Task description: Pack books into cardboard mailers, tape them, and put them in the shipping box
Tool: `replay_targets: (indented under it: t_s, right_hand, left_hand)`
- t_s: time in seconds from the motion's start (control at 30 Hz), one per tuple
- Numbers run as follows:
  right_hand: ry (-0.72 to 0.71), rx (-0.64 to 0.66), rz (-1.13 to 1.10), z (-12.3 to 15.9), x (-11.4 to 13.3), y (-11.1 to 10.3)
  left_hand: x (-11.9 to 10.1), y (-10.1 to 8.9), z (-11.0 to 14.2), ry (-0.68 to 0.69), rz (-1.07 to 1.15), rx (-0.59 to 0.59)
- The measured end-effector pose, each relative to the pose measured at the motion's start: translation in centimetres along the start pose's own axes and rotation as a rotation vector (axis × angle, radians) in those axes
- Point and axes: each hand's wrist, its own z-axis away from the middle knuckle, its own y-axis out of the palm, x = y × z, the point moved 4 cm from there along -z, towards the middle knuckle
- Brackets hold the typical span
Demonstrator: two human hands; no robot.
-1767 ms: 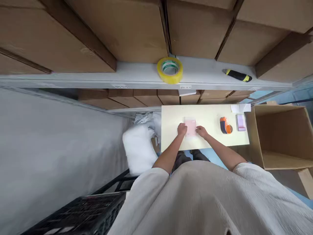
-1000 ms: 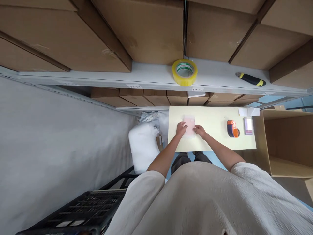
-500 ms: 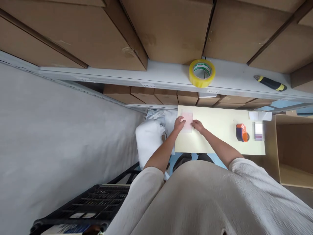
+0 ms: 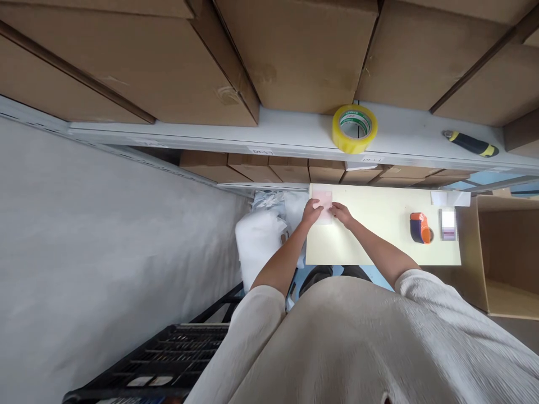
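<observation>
On the left part of the pale yellow tabletop (image 4: 370,230), a flat, pale pink rectangular packet (image 4: 323,197) lies between my two hands. My left hand (image 4: 312,212) grips its left side, thumb and fingers bent over it. From the right, my right hand (image 4: 341,214) pinches the opposite edge with its fingertips. Whether the packet is a bag or a sheet is too small to tell. Further right on the table sits an orange and dark purple tape dispenser (image 4: 420,228), apart from both hands.
Above the table runs a grey shelf (image 4: 295,120) with cardboard boxes (image 4: 311,56), a yellow tape roll (image 4: 355,129) and a utility knife (image 4: 470,143). White wrapping (image 4: 257,241) bulges at the table's left. An open carton (image 4: 509,258) stands right; a black crate (image 4: 168,359) is lower left.
The whole view has shifted slightly. Both hands stay at the packet's sides, and my left fingers reach a little farther inward over it.
</observation>
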Motion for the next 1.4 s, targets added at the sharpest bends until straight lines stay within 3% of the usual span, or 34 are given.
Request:
replay_targets:
  t_s: [0.43,0.83,1.13,1.4]
  right_hand:
    - [0.03,0.032,-0.058,2.3,-0.2,0.0]
    - [0.006,0.044,-0.025,4.6,-1.1,-0.7]
    - [-0.046,-0.027,0.01,7.2,-0.2,-5.3]
    - [-0.23,0.046,0.156,9.3,1.0,-9.0]
  left_hand:
    - [0.5,-0.1,2.0,0.049,-0.026,0.113]
    - [0.5,-1.2,5.1,0.102,-0.081,0.088]
    - [-1.8,-0.8,8.5,0.157,-0.087,0.03]
    - [-4.0,0.2,13.2,0.174,-0.065,-0.064]
